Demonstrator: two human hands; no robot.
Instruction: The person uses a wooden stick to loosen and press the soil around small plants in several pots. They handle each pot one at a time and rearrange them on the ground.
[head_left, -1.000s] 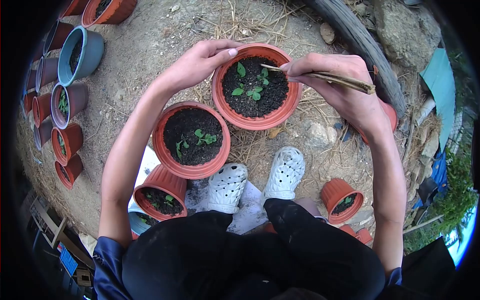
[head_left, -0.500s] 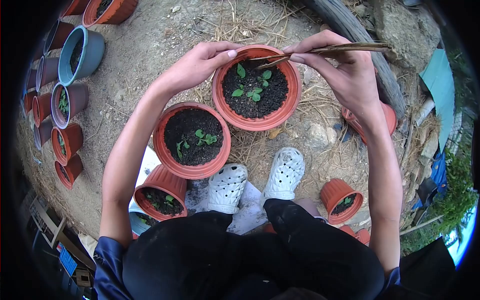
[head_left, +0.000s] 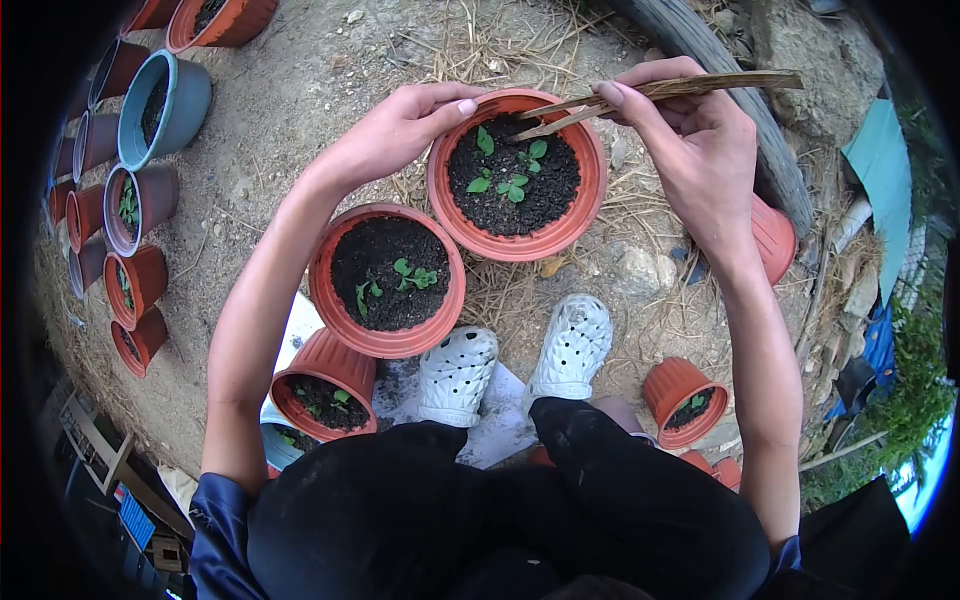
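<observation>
Nearest us, our two white clogs stand on a pale sheet on the dirt ground, with small terracotta pots to either side. Just beyond the left clog sits a near pot of dark soil with a few seedlings. Past it, touching its rim or nearly so, stands the far pot, also filled with soil and holding several small seedlings near its middle.

Our left hand lies on the far pot's left rim, fingers curled over the edge with the thumb along the top, steadying it. Our right hand hovers above the pot's right rim, its fingers pinched shut around a thin wooden stick. The stick's long axis runs roughly left to right, its pointed tip angled down and left over the soil, just short of the seedlings; the blunt end projects off to the right, beyond the hand. The right hand is thus the nearer one to the seedlings, which lie down and left of the tip.

Further left, a row of pots lines the ground's edge.
</observation>
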